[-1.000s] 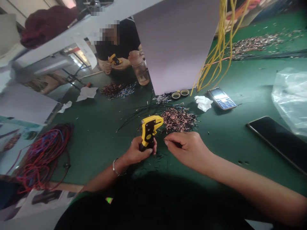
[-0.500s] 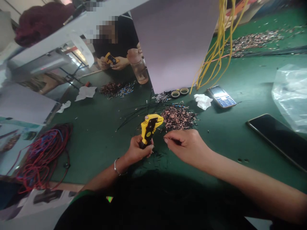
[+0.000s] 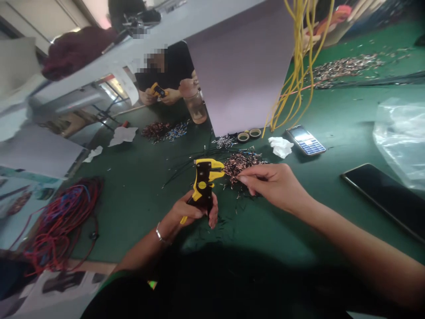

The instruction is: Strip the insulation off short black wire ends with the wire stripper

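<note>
My left hand point(image 3: 195, 210) is wrapped round a yellow and black wire stripper point(image 3: 202, 181), held upright with its jaws pointing right. Its handles stand apart. Just right of the jaws, my right hand point(image 3: 268, 181) pinches a short wire between thumb and forefinger; only a thin tip shows, and the rest is hidden by the fingers. Behind the fingertips lies a pile of short wires point(image 3: 241, 161) with coppery ends and black insulation. The jaws come close to the pile's left edge. Whether the held wire touches the jaws, I cannot tell.
Rolls of tape point(image 3: 243, 137), crumpled tissue point(image 3: 280, 146), a keypad phone point(image 3: 306, 140) and a smartphone point(image 3: 381, 195) lie beyond and right. Red and blue wire bundles point(image 3: 66, 221) lie left. Yellow wires point(image 3: 292, 102) hang beside a grey panel point(image 3: 242, 75). A co-worker's hands point(image 3: 169, 96) hold another stripper.
My right hand has moved up and slightly right, towards the pile. The stripper has turned so its jaws point more to the right, and its handles have spread. The camera view has shifted slightly.
</note>
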A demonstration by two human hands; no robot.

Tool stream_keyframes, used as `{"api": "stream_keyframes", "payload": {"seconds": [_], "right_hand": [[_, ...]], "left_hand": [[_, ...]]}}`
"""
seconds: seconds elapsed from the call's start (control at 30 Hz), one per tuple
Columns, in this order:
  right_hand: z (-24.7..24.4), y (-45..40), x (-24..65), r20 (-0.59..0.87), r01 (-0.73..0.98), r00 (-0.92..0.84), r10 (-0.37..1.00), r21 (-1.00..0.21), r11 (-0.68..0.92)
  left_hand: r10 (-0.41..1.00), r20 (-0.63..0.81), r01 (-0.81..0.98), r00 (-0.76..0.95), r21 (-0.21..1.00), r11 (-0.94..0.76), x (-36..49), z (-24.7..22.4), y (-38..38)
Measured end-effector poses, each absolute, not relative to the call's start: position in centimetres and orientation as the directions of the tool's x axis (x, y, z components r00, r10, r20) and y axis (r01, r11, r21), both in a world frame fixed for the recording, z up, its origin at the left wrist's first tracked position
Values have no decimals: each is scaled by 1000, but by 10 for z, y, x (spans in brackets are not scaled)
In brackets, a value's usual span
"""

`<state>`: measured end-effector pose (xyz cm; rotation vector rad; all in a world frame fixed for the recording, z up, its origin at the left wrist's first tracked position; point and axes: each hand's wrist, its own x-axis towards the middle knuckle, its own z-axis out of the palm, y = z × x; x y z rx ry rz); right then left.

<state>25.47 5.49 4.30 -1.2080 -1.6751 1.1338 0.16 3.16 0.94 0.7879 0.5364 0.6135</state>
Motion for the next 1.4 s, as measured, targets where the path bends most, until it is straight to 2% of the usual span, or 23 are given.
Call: {"api": "stream_keyframes", "payload": {"seconds": [0.17,0.4,0.7,0.93,1.4], "right_hand": [[43,56,256,106,227,-270,957,-959,170],[46,56,256,70,233,-293,954,-962,142],[44,53,253,32,244,-290,957,-964,106],[44,54,253,39,242,-306,951,-963,117],[44,54,253,20,208,-301,953,-974,86]], "left_hand": [[591,-225,-247,775,752,611,0,9,31],[575,-217,-234,789,759,607,0,7,30],[608,-191,-241,770,796,555,1,7,28],[610,-206,-265,765,762,590,-4,3,26],[653,-180,-299,736,778,552,-3,5,21]]}}
